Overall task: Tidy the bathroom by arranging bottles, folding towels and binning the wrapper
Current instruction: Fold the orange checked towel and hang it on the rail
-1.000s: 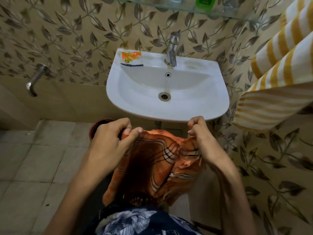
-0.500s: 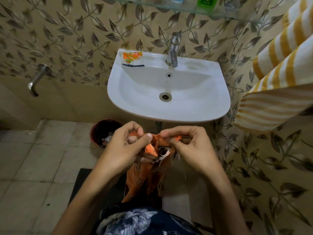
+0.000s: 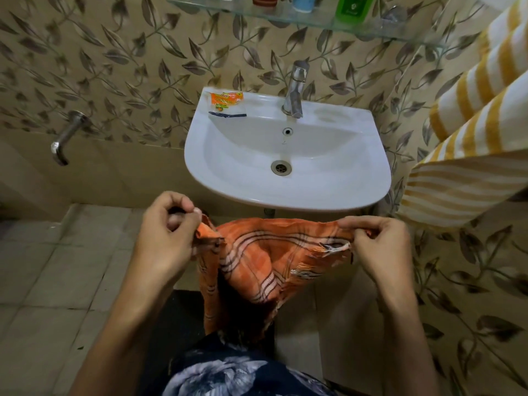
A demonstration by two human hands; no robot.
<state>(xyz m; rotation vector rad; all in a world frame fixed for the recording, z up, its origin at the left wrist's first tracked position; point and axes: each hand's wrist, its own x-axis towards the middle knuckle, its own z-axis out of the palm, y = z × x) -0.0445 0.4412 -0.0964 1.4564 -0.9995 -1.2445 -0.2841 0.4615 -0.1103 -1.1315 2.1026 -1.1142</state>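
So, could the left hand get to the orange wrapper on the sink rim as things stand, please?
Probably not yet: the left hand is pinching a corner of the orange towel. The path up to the wrapper on the sink rim looks unobstructed once it lets go.

- Both forearms reach forward and slightly inward, bare to the elbow, hands held level with each other and well apart.
- The left hand [image 3: 168,238] has its fingers curled, thumb and fingertips pinching one top corner of the orange towel [image 3: 271,258]; the back of the hand faces up.
- The right hand [image 3: 380,247] pinches the other top corner, forefinger and thumb stretched along the edge towards the left, the remaining fingers curled beneath.
- Each grip is a fingertip pinch, not a full fist.
- Between the two hands the towel's top edge is drawn out.
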